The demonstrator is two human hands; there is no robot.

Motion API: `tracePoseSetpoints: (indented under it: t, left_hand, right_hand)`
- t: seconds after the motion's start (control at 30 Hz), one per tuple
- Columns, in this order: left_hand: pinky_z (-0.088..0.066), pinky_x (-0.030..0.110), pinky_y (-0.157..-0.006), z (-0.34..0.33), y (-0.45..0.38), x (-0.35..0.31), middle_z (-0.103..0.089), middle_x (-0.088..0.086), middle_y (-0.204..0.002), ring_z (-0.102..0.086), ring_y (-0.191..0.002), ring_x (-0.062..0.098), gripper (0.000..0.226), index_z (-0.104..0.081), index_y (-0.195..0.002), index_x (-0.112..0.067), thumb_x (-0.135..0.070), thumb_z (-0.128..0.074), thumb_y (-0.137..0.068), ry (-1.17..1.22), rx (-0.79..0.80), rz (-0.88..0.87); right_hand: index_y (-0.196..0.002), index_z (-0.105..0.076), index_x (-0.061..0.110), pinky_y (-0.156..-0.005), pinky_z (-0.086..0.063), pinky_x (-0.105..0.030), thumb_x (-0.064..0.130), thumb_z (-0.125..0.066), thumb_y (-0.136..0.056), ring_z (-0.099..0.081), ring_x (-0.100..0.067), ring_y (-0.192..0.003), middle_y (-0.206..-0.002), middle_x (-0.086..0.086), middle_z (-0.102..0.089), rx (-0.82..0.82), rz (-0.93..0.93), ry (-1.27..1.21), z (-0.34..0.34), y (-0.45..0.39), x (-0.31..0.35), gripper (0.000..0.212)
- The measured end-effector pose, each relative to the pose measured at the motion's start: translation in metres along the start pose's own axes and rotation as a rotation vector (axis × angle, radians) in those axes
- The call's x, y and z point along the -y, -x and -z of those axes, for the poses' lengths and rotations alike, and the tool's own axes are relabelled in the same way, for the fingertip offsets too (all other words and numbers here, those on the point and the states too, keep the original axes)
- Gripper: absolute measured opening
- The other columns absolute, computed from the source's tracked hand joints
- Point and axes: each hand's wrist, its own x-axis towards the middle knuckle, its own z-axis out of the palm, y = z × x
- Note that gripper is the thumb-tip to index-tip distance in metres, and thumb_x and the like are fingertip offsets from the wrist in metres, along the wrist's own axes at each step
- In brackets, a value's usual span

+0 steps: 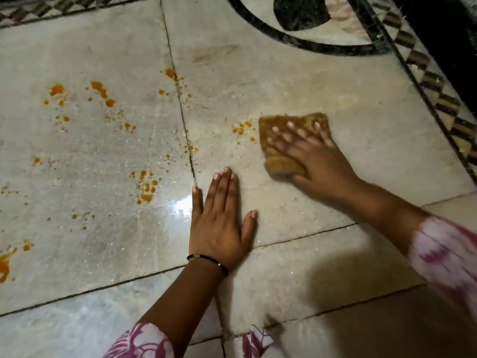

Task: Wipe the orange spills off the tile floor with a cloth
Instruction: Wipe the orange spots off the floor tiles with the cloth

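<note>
The wiping was under way. The right hand (307, 153) lay spread flat on the cloth (291, 143), fingers straight and pressing it to the floor (296, 81); it was blurred, so I took it to be mid-stroke. The cloth, brownish and stained, sat at about two o'clock from the left hand (219, 223), which was planted open on the tile, fingers together, as a prop.

Just beside the cloth, at its nine o'clock, was a small cluster of drops (242, 130). That looked the next bit to take: a push leftward across it. Most of the spills (103, 94) lay beyond the grout line (180, 112), on the tile at ten o'clock, with more at (145, 187) and a larger smear (4, 264) at the far left edge.

Nothing blocked the way but the left hand itself, which would likely need shifting. A dark inlaid border (423, 81) ran at one o'clock.
</note>
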Motion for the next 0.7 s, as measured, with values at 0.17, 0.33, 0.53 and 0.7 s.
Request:
tracePoseSetpoints:
  t: [0.17, 0.33, 0.53, 0.7]
  left_hand:
    - [-0.001, 0.045, -0.116, -0.001, -0.002, -0.002, -0.016, 0.005, -0.157, -0.01, -0.145, 0.017, 0.071, -0.022, -0.148, -0.01, -0.05, -0.025, -0.09, 0.023, -0.023, 0.013]
    - [0.001, 0.043, -0.116, 0.0, -0.002, -0.004, -0.013, 0.003, -0.158, -0.007, -0.145, 0.016, 0.072, -0.019, -0.149, -0.011, -0.051, -0.025, -0.089, 0.016, -0.011, 0.021]
    - [-0.001, 0.043, -0.116, 0.003, -0.001, -0.004, -0.019, 0.006, -0.156, -0.014, -0.144, 0.018, 0.071, -0.025, -0.147, -0.009, -0.05, -0.028, -0.089, 0.047, -0.025, 0.018]
    - [-0.002, 0.043, -0.116, 0.0, -0.001, -0.003, -0.02, 0.007, -0.156, -0.015, -0.144, 0.019, 0.072, -0.025, -0.146, -0.008, -0.05, -0.03, -0.088, 0.052, -0.058, 0.022]
  right_hand:
    - [-0.145, -0.028, 0.035, -0.116, -0.004, -0.046, 0.048, -0.038, -0.075, -0.016, -0.014, -0.143, -0.153, 0.011, -0.023, -0.066, -0.179, -0.084, 0.012, 0.036, -0.045, 0.072]
    - [-0.146, -0.029, 0.03, -0.113, -0.001, -0.047, 0.055, -0.042, -0.087, -0.011, -0.021, -0.144, -0.157, 0.004, -0.02, -0.079, -0.384, 0.011, 0.006, -0.062, -0.038, 0.066]
    - [-0.146, -0.03, 0.028, -0.113, -0.001, -0.049, 0.062, -0.028, -0.08, -0.013, -0.022, -0.145, -0.156, 0.002, -0.023, 0.033, 0.01, 0.018, -0.008, -0.052, 0.029, 0.074]
    - [-0.146, -0.026, 0.03, -0.113, -0.009, -0.047, 0.044, -0.035, -0.073, -0.021, -0.02, -0.142, -0.153, 0.007, -0.021, 0.004, 0.054, 0.066, -0.008, 0.044, 0.01, 0.075]
